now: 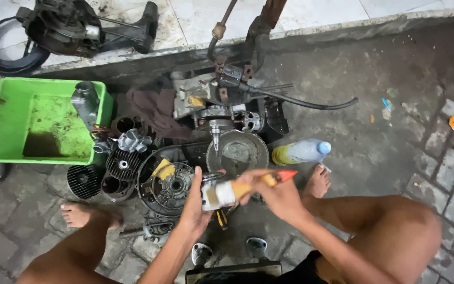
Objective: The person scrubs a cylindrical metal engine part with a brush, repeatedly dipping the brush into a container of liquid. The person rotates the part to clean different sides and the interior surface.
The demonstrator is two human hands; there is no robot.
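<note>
My right hand [278,199] grips a paintbrush [248,186] by its orange, red-tipped handle, the bristles pointing left. Cupped at the bristle end is my left hand [195,206], holding a small silvery part [209,195] against the brush; its shape is mostly hidden. Both hands hover over dismantled engine parts on the ground. A round stator plate with a yellow piece [168,184] lies just left of my left hand. A shallow round metal cover [237,152] sits beyond the hands.
A green tub [11,113] with dark liquid and a metal cylinder stands at left. Finned cylinder parts [123,164], a brown rag [153,113], an engine block [206,100] and a black hose [311,104] crowd the middle. A plastic bottle [300,151] lies right. My bare feet flank the parts.
</note>
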